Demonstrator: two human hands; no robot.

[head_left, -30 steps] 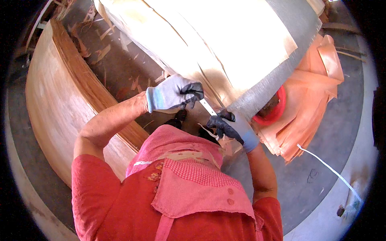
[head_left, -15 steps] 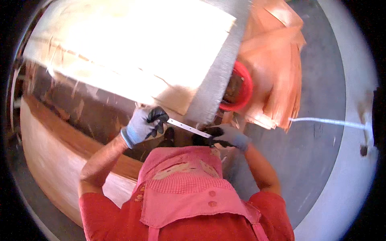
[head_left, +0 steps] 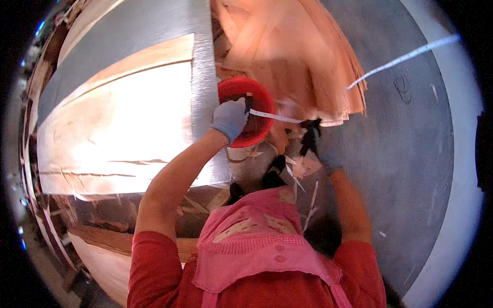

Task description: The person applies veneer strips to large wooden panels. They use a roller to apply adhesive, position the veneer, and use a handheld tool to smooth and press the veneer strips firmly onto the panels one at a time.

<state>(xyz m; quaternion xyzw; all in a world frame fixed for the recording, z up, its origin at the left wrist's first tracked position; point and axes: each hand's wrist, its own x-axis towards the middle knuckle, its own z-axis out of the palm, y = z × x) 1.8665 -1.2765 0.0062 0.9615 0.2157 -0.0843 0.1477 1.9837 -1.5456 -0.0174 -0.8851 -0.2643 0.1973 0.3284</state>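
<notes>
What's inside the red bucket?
Inside the red bucket, a dark brown area shows, too dim to identify. The left hand and white strip cover part of the opening, hiding what's beneath.

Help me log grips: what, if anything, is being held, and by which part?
A white strip: the left hand holds one end of its visible stretch, the right hand the other. Its true ends can't be told.

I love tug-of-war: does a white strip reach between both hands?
Yes, a white strip runs from the left hand to the right hand.
</notes>
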